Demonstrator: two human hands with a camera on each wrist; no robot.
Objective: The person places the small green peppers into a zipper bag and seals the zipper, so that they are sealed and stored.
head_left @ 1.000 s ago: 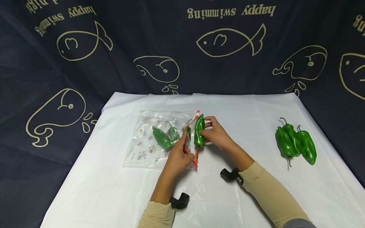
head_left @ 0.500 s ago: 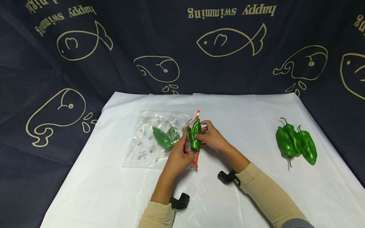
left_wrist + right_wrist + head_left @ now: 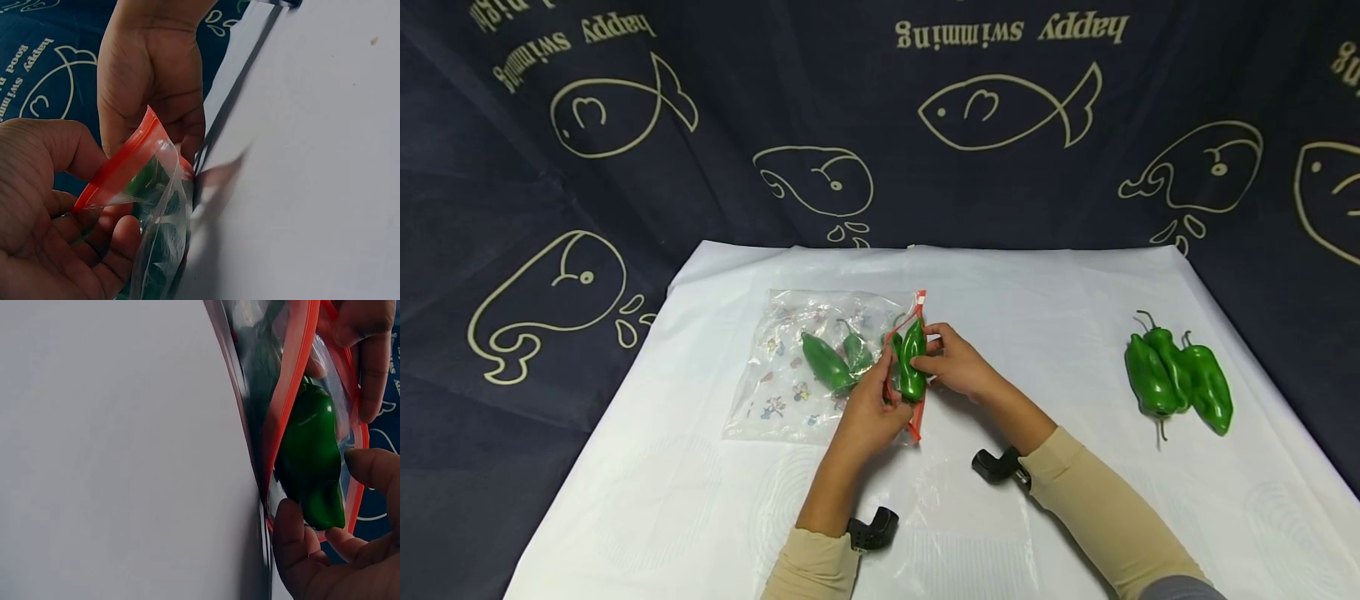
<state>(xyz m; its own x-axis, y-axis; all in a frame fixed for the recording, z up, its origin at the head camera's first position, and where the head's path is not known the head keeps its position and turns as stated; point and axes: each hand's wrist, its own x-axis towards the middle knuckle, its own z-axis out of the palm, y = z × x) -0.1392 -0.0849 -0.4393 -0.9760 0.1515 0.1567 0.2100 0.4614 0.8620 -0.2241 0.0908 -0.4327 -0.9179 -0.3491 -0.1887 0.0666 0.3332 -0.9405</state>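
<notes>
A clear zip bag (image 3: 752, 375) with a red-edged mouth and small printed figures lies on the white table, mouth to the right. Through its film several green peppers (image 3: 826, 364) show inside. My left hand (image 3: 868, 417) pinches the red rim (image 3: 119, 165) and holds the mouth apart. My right hand (image 3: 958, 364) grips a glossy green pepper (image 3: 913, 362) between thumb and fingers. In the right wrist view this pepper (image 3: 310, 450) sits between the two red edges, stem end inward, with my right fingertips around its tip.
Three more green peppers (image 3: 1176, 375) lie in a cluster at the table's right side. A dark curtain (image 3: 880, 92) with fish and whale drawings hangs behind the white tablecloth (image 3: 1037, 292). Each wrist carries a black camera mount (image 3: 874, 529).
My right hand has moved left and slightly toward me, carrying the pepper from beside the bag into its mouth. My left hand has stayed on the rim.
</notes>
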